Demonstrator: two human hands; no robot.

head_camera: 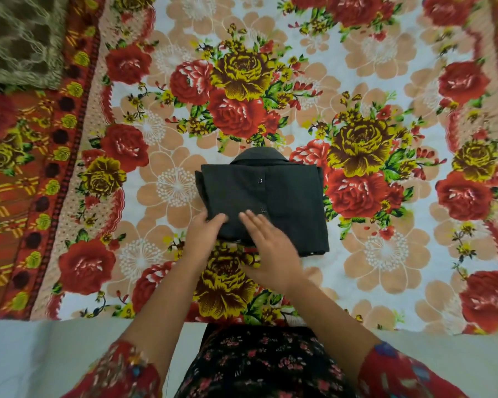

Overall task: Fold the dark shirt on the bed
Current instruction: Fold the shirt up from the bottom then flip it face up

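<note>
Currently right fingers (250, 222) are lying straight and flat on the dark shirt (285, 196), gripping nothing. Left fingers (217, 221) are resting on its near-left corner; blurred, so can't tell if they're pinching it. Shirt is sitting folded, collar pointing at the far edge, midway across the bed (414, 254), closer to the near edge. Risk: a palm dragging sideways would be bunching the top layer and opening the fold. Count: one shirt, two hands, two buttons (260, 180) showing.
</note>
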